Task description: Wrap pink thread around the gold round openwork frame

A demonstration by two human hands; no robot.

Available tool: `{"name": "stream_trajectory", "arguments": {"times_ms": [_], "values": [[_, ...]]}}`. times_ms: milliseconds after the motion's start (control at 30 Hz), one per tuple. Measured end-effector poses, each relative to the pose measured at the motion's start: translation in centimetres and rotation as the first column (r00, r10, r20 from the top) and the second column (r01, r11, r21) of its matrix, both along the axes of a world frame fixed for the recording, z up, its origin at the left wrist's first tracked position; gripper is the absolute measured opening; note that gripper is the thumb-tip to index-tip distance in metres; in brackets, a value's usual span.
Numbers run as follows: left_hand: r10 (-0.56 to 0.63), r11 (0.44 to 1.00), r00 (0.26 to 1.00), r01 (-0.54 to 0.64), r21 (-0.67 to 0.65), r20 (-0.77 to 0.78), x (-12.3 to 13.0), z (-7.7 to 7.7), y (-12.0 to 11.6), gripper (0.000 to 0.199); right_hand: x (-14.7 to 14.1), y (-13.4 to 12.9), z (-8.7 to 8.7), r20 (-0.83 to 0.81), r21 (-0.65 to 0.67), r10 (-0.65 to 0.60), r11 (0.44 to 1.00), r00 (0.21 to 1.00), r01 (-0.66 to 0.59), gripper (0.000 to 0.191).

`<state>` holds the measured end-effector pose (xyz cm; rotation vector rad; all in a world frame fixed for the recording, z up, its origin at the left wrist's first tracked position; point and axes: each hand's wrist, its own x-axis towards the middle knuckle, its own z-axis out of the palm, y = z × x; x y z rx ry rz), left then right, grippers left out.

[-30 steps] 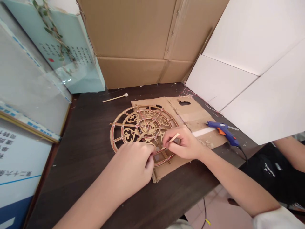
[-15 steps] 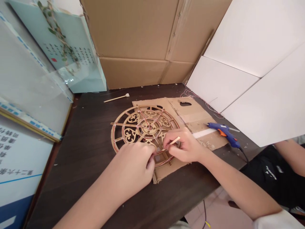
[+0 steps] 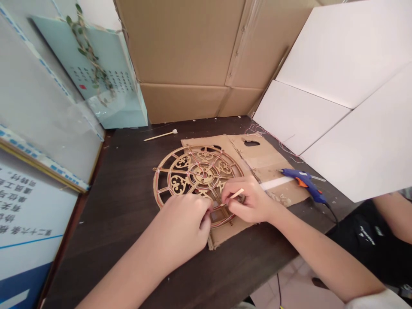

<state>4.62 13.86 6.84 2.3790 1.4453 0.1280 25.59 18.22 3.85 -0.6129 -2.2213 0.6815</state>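
A round, pierced wooden wheel (image 3: 204,174) with scrollwork and red and white wires along its rings and spokes lies partly on a flat cardboard sheet (image 3: 273,156). My right hand (image 3: 246,199) is closed at the wheel's near right side, pinching a thin wooden stick (image 3: 237,194) that points up to the right. Close beside it, my left hand (image 3: 189,214) rests over the wheel's near edge with its fingers curled. Those fingertips are hidden behind the hand, so what they hold cannot be made out.
A blue glue gun (image 3: 304,184) lies on the cardboard's right edge, its cable running toward me. Another stick with a white blob (image 3: 161,135) lies at the back left. Loose wires (image 3: 257,128) sit by the white boxes (image 3: 305,111). Another person's arm (image 3: 394,216) shows at right.
The whole view has shifted slightly, so everything appears a little lower and to the right. Both hands keep nearly the same pose over the wheel.
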Motion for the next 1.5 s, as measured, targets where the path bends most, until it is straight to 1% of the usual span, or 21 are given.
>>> {"name": "stream_trajectory", "arguments": {"times_ms": [167,567,967,1133,1333,1500], "values": [[-0.003,1.000,1.000,0.003,-0.003,0.018,-0.05,0.04,0.00,0.021,0.00,-0.01,-0.04,0.005,-0.022,-0.016,1.000,1.000,0.016,0.012],[0.000,1.000,1.000,0.000,-0.007,0.014,-0.13,0.14,-0.17,0.022,0.19,0.13,-0.15,0.036,-0.102,-0.040,0.994,0.999,0.044,0.014],[-0.006,1.000,0.999,0.007,-0.009,0.042,-0.23,0.04,-0.11,0.022,0.20,0.14,-0.05,0.052,-0.101,-0.061,0.993,0.997,0.066,0.014],[0.002,1.000,0.999,-0.002,-0.007,0.032,-0.12,0.04,-0.03,0.022,0.27,0.07,-0.10,0.055,-0.100,-0.063,0.993,0.996,0.069,0.015],[-0.001,1.000,0.998,0.001,0.009,0.065,-0.23,-0.07,-0.10,0.021,0.20,0.05,-0.01,0.059,-0.117,-0.113,0.986,0.992,0.120,0.015],[0.007,1.000,0.998,-0.007,0.004,0.069,-0.28,0.00,-0.10,0.022,-0.02,0.06,0.10,0.052,-0.091,-0.178,0.979,0.983,0.182,0.015]]}}
